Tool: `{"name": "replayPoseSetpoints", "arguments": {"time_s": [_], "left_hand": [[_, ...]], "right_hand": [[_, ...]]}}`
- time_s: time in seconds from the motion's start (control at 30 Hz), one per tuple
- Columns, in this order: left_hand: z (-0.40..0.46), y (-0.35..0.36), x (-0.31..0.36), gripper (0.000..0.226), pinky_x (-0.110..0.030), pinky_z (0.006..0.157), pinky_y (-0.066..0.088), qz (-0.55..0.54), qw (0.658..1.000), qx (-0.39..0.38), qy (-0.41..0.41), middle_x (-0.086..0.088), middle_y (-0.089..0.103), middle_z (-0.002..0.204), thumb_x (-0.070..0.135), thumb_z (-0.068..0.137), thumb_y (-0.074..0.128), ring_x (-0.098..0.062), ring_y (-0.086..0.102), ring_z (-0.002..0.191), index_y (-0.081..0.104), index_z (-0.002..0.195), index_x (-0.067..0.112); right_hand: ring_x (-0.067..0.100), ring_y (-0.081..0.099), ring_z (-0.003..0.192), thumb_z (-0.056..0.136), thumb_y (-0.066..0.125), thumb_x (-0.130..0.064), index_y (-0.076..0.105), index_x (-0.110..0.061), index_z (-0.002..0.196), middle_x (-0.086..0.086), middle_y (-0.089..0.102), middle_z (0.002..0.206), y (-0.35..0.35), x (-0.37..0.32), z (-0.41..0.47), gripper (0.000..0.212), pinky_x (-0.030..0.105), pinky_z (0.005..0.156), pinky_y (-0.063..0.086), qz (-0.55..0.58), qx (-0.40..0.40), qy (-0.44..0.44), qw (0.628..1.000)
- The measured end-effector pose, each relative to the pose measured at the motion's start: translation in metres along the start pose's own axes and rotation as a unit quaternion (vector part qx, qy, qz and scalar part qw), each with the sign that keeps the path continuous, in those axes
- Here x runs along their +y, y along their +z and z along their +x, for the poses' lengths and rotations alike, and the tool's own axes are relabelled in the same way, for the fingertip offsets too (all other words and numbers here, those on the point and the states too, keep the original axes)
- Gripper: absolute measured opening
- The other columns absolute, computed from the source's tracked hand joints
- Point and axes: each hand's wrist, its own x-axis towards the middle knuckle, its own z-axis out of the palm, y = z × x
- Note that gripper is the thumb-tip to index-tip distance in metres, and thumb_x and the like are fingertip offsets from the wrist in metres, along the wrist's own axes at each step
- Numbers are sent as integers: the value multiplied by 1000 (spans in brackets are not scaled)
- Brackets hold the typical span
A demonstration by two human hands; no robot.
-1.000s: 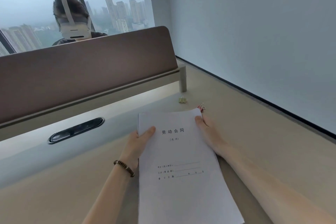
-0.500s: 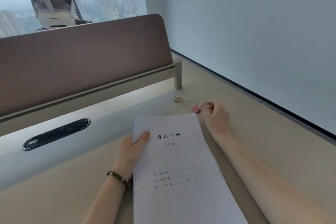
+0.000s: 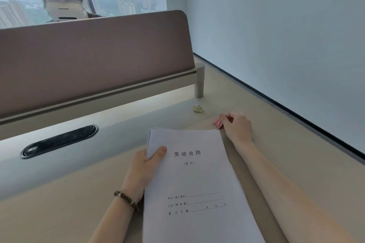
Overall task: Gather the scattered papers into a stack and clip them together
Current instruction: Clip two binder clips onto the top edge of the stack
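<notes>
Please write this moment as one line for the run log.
left hand: holds paper stack | right hand: pinches pink clip | gold clip: untouched

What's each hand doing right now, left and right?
Left hand: holds the paper stack at its left edge, thumb on top.
Right hand: fingers curled, pinching the pink binder clip.

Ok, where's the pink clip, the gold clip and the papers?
pink clip [image 3: 218, 123], head view, its body left of the fingers
gold clip [image 3: 197, 108], head view, its body
papers [image 3: 197, 179], head view, top sheet's middle
</notes>
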Motion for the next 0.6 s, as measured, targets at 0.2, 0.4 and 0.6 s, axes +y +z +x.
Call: {"name": "replayPoseSetpoints", "arguments": {"time_s": [0.2,0.4,0.6], "left_hand": [[-2,0,2,21,-26,52,57,-3,1000,-9,2,-3,77,69,21,93,65,-14,71,57,73,79,7],[-2,-2,2,21,-30,57,59,-46,999,-23,-10,-9,78,78,21,93,65,-20,73,63,74,85,5],[-3,-4,3,20,-36,67,60,-64,997,-32,-17,-14,79,86,18,94,63,-25,74,71,74,89,2]], "right_hand": [[17,60,86,96,61,-36,76,-16,95,-1,71,88,-7,-12,-4,25,28,76,38,124,11,-2,992],[12,66,62,99,63,-18,68,-14,101,7,76,88,-11,-27,-12,7,27,73,56,317,-94,-18,943],[19,71,77,101,57,-7,68,10,104,23,75,96,-16,-44,-21,21,27,80,59,399,-140,-42,905]]}}
